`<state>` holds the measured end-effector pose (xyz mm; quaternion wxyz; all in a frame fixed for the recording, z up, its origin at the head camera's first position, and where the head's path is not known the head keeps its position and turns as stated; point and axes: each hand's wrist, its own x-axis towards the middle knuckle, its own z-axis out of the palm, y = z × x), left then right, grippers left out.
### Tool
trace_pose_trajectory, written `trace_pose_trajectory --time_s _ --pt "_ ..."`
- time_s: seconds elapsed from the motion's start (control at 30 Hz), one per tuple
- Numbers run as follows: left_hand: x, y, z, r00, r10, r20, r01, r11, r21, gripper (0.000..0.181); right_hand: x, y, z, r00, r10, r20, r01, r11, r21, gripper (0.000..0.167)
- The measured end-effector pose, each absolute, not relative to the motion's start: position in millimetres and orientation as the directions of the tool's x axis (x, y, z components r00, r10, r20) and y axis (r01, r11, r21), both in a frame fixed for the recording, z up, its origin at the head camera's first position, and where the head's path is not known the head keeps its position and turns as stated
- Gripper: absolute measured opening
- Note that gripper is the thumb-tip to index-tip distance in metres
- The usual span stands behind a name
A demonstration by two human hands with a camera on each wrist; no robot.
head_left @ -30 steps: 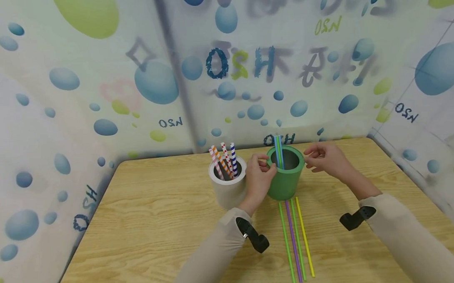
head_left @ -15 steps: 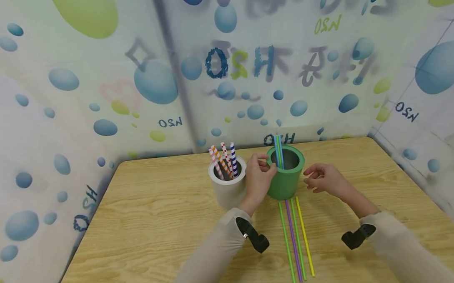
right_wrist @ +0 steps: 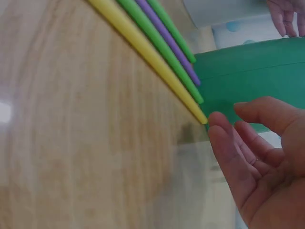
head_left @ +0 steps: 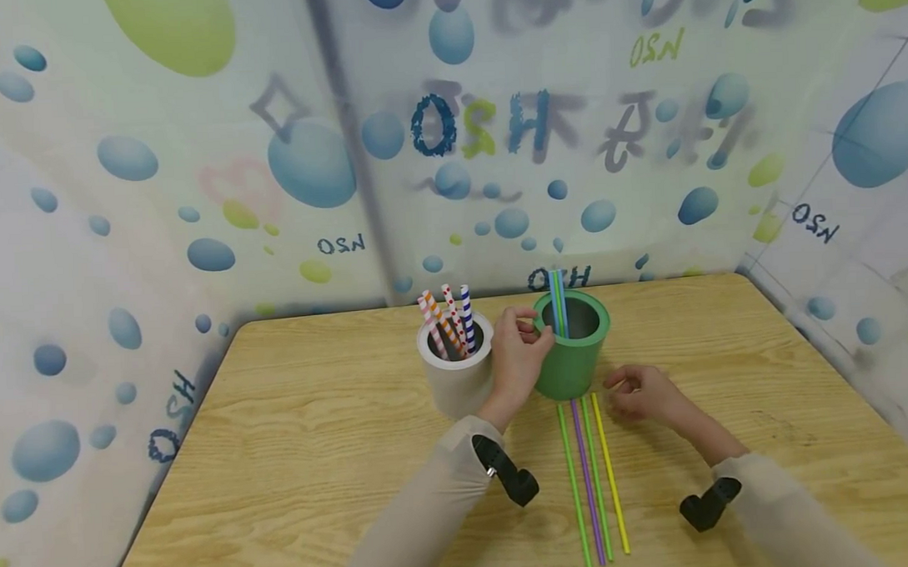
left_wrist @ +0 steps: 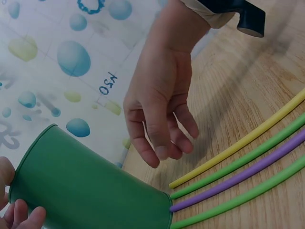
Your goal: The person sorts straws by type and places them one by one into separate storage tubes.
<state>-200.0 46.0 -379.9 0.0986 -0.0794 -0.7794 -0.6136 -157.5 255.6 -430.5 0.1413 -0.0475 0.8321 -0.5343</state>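
Observation:
My left hand (head_left: 518, 352) holds a green cup (head_left: 570, 369) by its left side, with fingers and thumb at the rim. Blue and green straws (head_left: 557, 305) stand in that cup. My right hand (head_left: 647, 395) hovers just right of the cup's base, fingers loosely bent with nothing between them. Close to its fingertips is the far end of a yellow straw (head_left: 611, 474). To the left of this straw lie a purple straw (head_left: 587, 483) and two green straws (head_left: 574, 488), side by side. The right wrist view shows the right fingertips (right_wrist: 218, 119) beside the yellow end.
A white cup (head_left: 458, 388) stands left of the green one, close by my left hand. It holds several striped and dotted paper straws (head_left: 444, 321). The wooden table (head_left: 317, 438) ends at a wall covering (head_left: 311, 263) printed with bubbles.
My right hand has come down from beside the green cup's rim, towards me, to near the yellow straw's far end. The left hand, cup and straws have stayed in place.

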Motion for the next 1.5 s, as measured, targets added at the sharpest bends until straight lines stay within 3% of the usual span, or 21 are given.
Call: trace_pose_trajectory --time_s 0.47,0.67,1.0,1.5 --pt "-200.7 46.0 -380.9 -0.970 -0.001 0.243 0.237 0.232 0.943 0.023 -148.5 244.9 -452.3 -0.959 -0.155 -0.238 0.158 0.404 -0.901 0.032" --pt "-200.7 46.0 -384.0 -0.950 0.004 0.313 0.307 0.214 0.927 0.021 -149.2 243.1 -455.7 -0.964 -0.131 -0.233 0.154 0.443 -0.883 0.035" --pt "-201.0 47.5 -381.2 -0.973 -0.002 0.231 0.224 0.226 0.948 0.023 -149.2 238.7 -457.4 -0.972 -0.084 -0.220 0.150 0.499 -0.853 0.036" --pt "-200.2 47.5 -380.5 -0.972 -0.013 0.236 0.227 0.226 0.947 0.024 -150.3 232.3 -454.7 -0.974 -0.020 -0.226 0.168 0.608 -0.776 0.034"
